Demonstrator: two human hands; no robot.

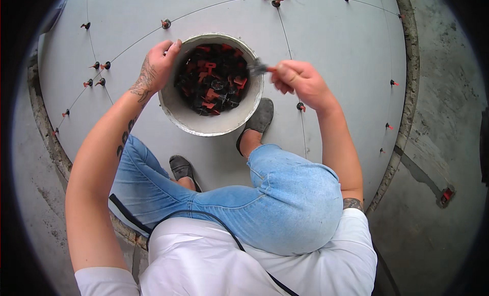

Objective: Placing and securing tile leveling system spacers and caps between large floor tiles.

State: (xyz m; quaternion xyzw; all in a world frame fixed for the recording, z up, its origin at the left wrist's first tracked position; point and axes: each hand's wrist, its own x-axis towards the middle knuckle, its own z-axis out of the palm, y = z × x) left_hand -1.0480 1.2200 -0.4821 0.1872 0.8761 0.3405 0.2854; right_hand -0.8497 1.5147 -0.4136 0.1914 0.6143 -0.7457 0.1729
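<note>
2 hands at a round white plastic bucket (175, 110) on large grey floor tiles (331, 41). Left hand (159, 67) grips the bucket's left rim, fingers closed over it. Right hand (300, 81) pinches a small black-and-red tile levelling clip (260, 68) over the right rim, long axis pointing left into the bucket. Bucket holds a heap of black and red clips (214, 79). More clips (97, 82) stand in tile joints; grey shoe (259, 118) just beside the bucket.
</note>
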